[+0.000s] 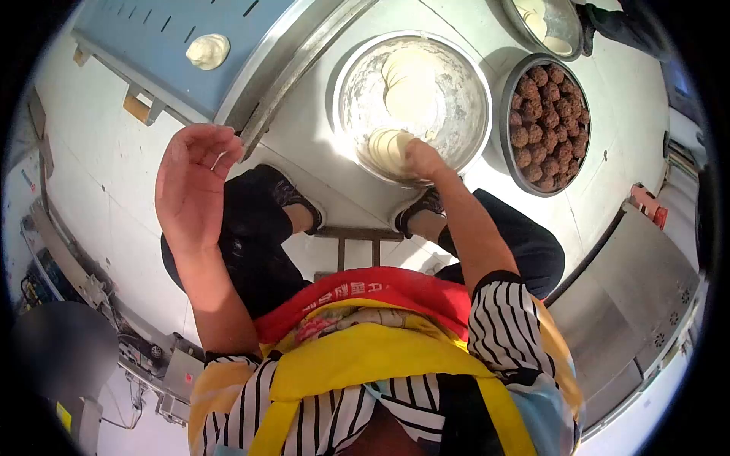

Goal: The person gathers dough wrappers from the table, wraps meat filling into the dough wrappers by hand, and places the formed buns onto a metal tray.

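Note:
My right hand [426, 161] reaches into a large metal bowl [465, 114] dusted with flour, its fingers closed on the edge of a fanned stack of flat dough rounds [386, 150]. More pale rounds [411, 87] overlap in the middle of the bowl. Raised palm up at the left, my left hand [199, 171] is empty, with its fingers curled and apart, near the corner of a blue tray [152, 57]. One shaped piece of dough [207, 52] sits on that tray. Right of the bowl, a dark oval pan [508, 114] holds several brown balls of filling [549, 125].
Another metal container [559, 47] with pale rounds stands at the top right, beside a person's dark shoe [587, 26]. A metal edge [304, 57] runs between blue tray and bowl. Below the bowl is a low stool frame [359, 234]; a steel cabinet [623, 289] stands at the right.

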Available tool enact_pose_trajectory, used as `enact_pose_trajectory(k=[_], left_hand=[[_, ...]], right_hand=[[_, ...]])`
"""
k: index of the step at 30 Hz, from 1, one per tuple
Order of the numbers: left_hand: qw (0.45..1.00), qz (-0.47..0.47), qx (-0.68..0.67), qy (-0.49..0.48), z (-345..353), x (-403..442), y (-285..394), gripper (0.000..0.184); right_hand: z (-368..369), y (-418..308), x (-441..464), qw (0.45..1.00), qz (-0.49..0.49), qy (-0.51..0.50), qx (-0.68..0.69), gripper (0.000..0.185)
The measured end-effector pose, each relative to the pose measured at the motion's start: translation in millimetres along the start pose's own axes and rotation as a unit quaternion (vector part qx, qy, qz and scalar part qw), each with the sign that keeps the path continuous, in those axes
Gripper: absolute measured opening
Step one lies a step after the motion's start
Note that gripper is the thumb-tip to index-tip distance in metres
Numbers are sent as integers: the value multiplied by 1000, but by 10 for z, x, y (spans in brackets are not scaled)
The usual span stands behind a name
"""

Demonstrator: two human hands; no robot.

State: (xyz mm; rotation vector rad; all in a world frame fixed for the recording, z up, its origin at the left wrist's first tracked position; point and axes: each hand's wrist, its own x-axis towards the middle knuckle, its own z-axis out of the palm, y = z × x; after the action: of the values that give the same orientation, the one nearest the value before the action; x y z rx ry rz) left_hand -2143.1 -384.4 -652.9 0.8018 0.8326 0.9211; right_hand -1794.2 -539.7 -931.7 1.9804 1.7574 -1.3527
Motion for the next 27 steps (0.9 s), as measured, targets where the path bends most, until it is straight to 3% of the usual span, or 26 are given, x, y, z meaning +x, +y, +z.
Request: enact_pose_trajectory(k=[3,6,7,9,10,13,15,16,19,21,22,24,25,27], left_hand=[[1000,-1,-2,-9,28,-24,4,38],[1000,0,-2,-13,81,-66,11,39],[1000,-2,0,-11,98,-84,11,39],[1000,0,12,8,159,-88,-16,37],[1000,2,18,18,191,-89,-27,36],[998,-27,23,50,248,-89,-83,36],[998,-36,28,44,278,-72,-121,35],[998,-43,35,35,249,-55,-146,37],[997,-52,45,28,255,4,-178,36],[997,-57,49,32,264,17,-203,34],[996,-58,50,34,261,31,-218,34],[996,-62,53,34,263,57,-244,33],[996,-63,55,32,262,63,-248,33],[996,-69,50,37,266,75,-241,32]], right_hand=[[32,183,27,998,9,32,58,24],[131,397,-86,922,97,124,353,21],[216,406,-125,856,132,155,475,24],[386,446,-159,669,192,208,687,32],[397,414,-157,611,182,208,742,47],[473,121,-104,823,95,246,504,45],[196,-277,-288,957,52,223,180,47],[106,-369,-343,979,29,200,7,47],[282,-166,-189,984,27,177,17,51],[240,71,-124,971,102,99,192,53],[210,203,-110,949,139,60,277,54],[259,433,-111,798,225,180,529,50],[265,488,-126,690,259,233,634,48],[301,559,-191,426,160,304,837,45]])
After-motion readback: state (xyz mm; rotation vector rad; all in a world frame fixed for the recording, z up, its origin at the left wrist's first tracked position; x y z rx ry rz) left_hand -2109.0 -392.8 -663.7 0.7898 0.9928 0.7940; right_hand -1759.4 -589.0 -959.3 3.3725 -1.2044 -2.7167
